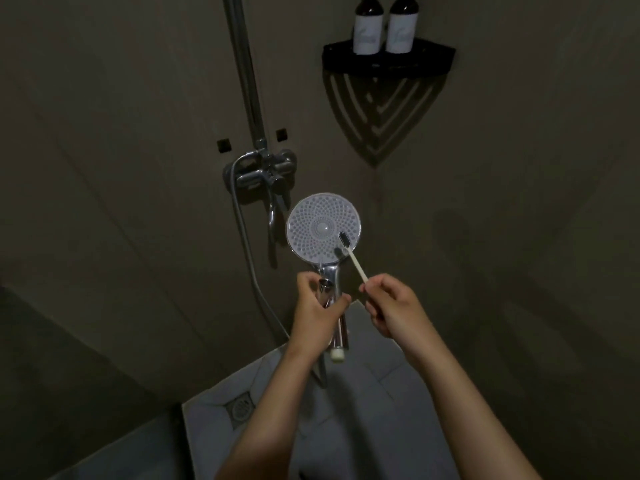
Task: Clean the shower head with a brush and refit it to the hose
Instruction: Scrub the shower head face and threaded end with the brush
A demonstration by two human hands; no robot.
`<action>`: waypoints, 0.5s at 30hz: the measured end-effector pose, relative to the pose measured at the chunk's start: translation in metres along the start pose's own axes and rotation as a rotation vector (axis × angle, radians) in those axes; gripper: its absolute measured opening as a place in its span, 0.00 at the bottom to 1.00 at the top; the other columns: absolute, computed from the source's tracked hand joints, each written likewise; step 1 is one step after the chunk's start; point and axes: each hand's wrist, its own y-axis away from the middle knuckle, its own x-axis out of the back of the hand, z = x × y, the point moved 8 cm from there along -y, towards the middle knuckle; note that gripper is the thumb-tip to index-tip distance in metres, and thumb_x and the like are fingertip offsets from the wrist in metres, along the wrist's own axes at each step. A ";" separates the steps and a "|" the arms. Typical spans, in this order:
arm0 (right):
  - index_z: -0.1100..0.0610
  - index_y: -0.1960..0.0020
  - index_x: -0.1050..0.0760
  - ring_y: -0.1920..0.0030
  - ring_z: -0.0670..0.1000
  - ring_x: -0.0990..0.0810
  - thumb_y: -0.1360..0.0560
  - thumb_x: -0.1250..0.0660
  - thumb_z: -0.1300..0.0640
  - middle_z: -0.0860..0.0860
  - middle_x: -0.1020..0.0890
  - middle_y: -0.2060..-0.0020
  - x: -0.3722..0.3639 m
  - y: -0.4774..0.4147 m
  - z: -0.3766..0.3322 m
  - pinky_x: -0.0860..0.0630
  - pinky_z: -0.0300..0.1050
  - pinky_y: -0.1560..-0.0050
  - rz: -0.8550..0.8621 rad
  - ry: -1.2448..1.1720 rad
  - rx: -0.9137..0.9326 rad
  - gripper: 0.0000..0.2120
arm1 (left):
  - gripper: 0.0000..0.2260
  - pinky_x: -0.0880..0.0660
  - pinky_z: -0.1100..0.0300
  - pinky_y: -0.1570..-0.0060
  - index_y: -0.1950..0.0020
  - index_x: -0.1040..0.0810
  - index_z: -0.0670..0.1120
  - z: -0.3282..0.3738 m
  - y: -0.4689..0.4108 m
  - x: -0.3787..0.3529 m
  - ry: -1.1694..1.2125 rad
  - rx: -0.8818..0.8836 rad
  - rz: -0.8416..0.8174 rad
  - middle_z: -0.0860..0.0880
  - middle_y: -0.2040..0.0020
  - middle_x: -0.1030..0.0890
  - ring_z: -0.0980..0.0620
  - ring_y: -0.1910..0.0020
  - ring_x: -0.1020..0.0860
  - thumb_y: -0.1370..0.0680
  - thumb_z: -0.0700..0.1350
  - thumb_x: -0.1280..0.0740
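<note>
Shower head (323, 226) is gripped by the left hand (317, 306), face at twelve o'clock. The brush (354, 263) is pinched by the right hand (391, 306), aimed at eleven.

We hold both bare forearms forward from the bottom of the view, and they converge toward the middle. Our left hand (320, 308) curls its fingers and thumb round the handle of the shower head (323, 226). Our right hand (394, 306), just beside the left and apart from it, pinches the end of the brush (356, 265) between thumb and curled fingers.
</note>
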 end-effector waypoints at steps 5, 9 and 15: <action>0.58 0.58 0.27 0.81 0.40 0.39 0.21 0.41 0.62 0.51 0.34 0.75 -0.025 -0.028 0.014 0.43 0.31 0.80 -0.012 -0.006 -0.021 0.08 | 0.25 0.23 0.40 0.54 0.42 0.38 0.52 -0.028 -0.025 0.021 0.078 0.134 0.061 0.49 0.58 0.23 0.47 0.65 0.24 0.29 0.35 0.29; 0.59 0.57 0.26 0.80 0.41 0.38 0.21 0.42 0.63 0.51 0.33 0.75 -0.047 -0.060 0.029 0.42 0.31 0.80 -0.035 0.008 -0.031 0.08 | 0.23 0.24 0.42 0.49 0.38 0.32 0.42 -0.051 -0.049 0.036 0.083 0.199 0.077 0.47 0.55 0.20 0.47 0.57 0.22 0.30 0.31 0.30; 0.59 0.51 0.27 0.77 0.42 0.34 0.20 0.43 0.62 0.49 0.29 0.72 -0.074 -0.100 0.062 0.39 0.33 0.76 -0.024 0.018 -0.129 0.07 | 0.20 0.23 0.68 0.60 0.42 0.28 0.40 -0.087 -0.086 0.058 0.058 0.261 0.025 0.50 0.57 0.19 0.63 0.63 0.20 0.32 0.29 0.30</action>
